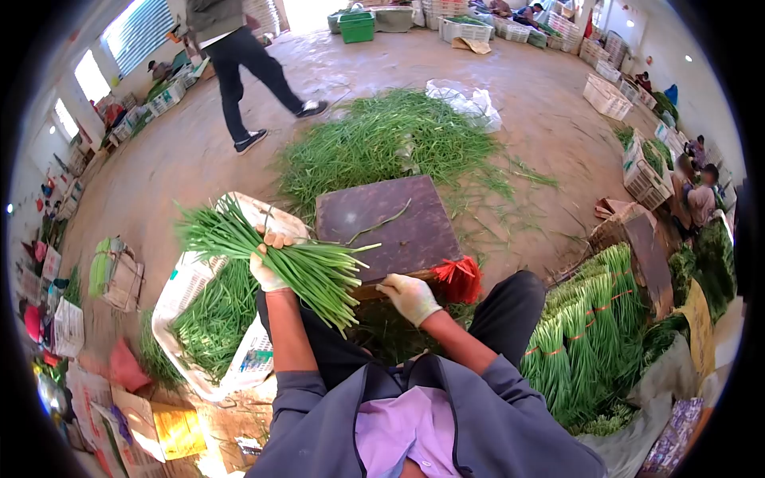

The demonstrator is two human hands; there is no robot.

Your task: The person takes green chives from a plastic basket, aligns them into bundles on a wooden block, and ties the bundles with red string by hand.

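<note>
My left hand (271, 259), in a pale glove with bare fingertips, is wrapped around a thick bunch of long green chive-like stalks (315, 269). The bunch slants over my left thigh, its cut ends towards the dark wooden stand (386, 223). At the front edge of that stand is my right hand (410, 299), gloved too, its fingers closed together; whether something thin is in them I cannot make out. Just beyond it, red ties (458, 279) hang from the stand's corner. One loose stalk (381, 223) lies on the stand top.
A white basket (167, 299) with loose greens stands at my left. Tied bundles of stalks (586, 319) are stacked at my right. Beyond the stand lies a heap of greens (382, 143) beside a plastic bag (470, 102). A person (239, 68) is on the floor ahead.
</note>
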